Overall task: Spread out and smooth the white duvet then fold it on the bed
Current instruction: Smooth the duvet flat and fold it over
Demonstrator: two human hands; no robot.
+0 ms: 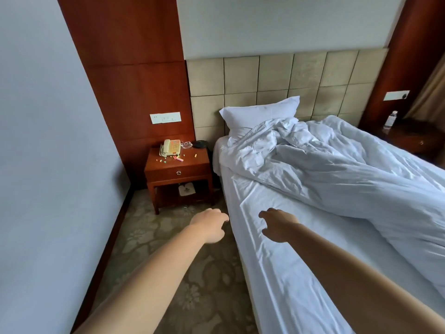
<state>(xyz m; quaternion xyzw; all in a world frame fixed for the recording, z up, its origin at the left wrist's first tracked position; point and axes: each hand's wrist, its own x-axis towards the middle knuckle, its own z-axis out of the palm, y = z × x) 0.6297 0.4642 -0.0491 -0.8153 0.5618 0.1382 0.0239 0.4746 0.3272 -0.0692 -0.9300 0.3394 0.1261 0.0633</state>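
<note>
The person's bare left hand (209, 225) reaches forward over the patterned green-beige carpet (192, 273), just beside the bed's near edge, its fingers curled loosely downward and gripping nothing. The bare right hand (277, 225) hovers over the wrinkled white fitted sheet (277, 273), fingers spread and bent, also holding nothing; whether it touches the sheet cannot be told.

Beyond the right hand, the rumpled white duvet (349, 169) lies bunched in a long heap across the far side of the bed, from the pillow end toward the lower right, leaving the near strip of sheet bare. One plump white pillow (260, 114) leans against the padded tan tiled headboard (277, 78), with the duvet's crumpled top edge touching it.

Left of the bed stands a reddish-brown wooden nightstand (178, 169) carrying a cream corded telephone (169, 147) and small scattered colourful bits. At the far right, a clear plastic water bottle (391, 119) stands on another dark wooden nightstand (414, 138).
</note>
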